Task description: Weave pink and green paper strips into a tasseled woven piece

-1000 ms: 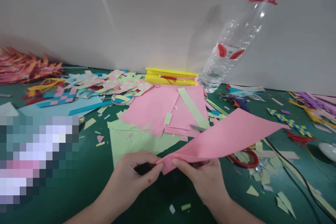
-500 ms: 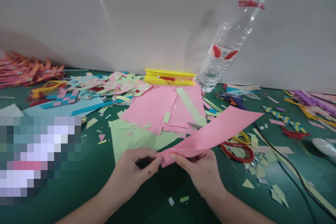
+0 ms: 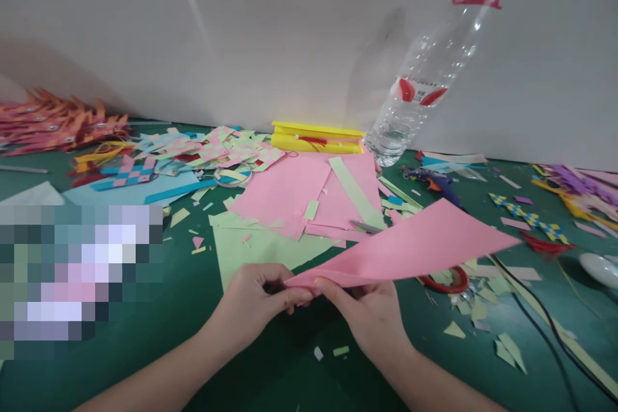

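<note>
A folded pink paper sheet (image 3: 410, 248) is held just above the green table (image 3: 145, 347), its near corner pinched between both hands. My left hand (image 3: 258, 306) grips that corner from the left with thumb and fingers closed on it. My right hand (image 3: 369, 315) pinches the same corner from the right, fingers under the sheet. The sheet's far end points to the right and hides part of the red-handled scissors (image 3: 447, 283).
Pink sheets (image 3: 290, 190) and a pale green sheet (image 3: 255, 248) lie behind the hands. A yellow box (image 3: 316, 138) and a tilted clear bottle (image 3: 427, 77) stand at the wall. Woven paper pieces (image 3: 212, 151), scraps and a black cable (image 3: 545, 322) litter the table.
The pink sheet has flattened and its far end swung to the right, covering more of the scissors. Both hands stay pinched on the near corner, shifted slightly right.
</note>
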Motion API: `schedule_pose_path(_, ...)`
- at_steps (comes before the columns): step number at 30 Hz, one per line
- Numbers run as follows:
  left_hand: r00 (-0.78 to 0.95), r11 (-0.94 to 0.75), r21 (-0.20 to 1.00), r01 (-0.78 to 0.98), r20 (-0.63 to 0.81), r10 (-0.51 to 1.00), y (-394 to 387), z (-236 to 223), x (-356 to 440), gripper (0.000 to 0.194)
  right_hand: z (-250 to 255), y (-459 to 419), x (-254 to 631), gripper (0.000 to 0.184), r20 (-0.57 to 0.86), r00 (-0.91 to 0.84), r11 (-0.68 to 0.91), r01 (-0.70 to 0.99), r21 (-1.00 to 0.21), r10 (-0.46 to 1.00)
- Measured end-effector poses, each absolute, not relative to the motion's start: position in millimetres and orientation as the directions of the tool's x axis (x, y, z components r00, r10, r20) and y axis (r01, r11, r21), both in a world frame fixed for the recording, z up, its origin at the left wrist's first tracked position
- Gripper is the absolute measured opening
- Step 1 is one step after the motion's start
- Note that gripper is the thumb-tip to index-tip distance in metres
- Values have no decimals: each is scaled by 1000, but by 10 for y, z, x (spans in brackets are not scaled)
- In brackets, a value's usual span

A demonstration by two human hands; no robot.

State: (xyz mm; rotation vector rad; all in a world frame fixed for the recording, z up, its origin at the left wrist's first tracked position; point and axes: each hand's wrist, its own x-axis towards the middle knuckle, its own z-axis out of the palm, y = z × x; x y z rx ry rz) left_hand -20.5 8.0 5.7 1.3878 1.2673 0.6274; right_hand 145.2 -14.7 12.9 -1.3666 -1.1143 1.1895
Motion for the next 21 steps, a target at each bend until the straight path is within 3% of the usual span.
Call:
schedule_pose_path(6, 273, 140, 915, 379, -255, 928, 107, 40, -229, 23, 27, -115, 1508, 24, -80, 255, -134, 203, -970, 964)
schedule_pose_path(11, 287, 140, 919, 368, -255, 924, 130, 30, -233, 23, 2, -82, 1520, 28, -111, 210, -143, 140, -980, 971)
schedule_pose_path(17, 301, 126, 926, 355, -241, 923, 131, 36, -221, 23, 13, -105, 1503, 44, -91, 470, -287, 364, -886, 878)
schedule_pose_path(21, 288, 121, 932, 341, -226, 930, 142, 75, -186, 23, 56, -84, 1498, 41, -150, 388, -297, 355, -886, 909)
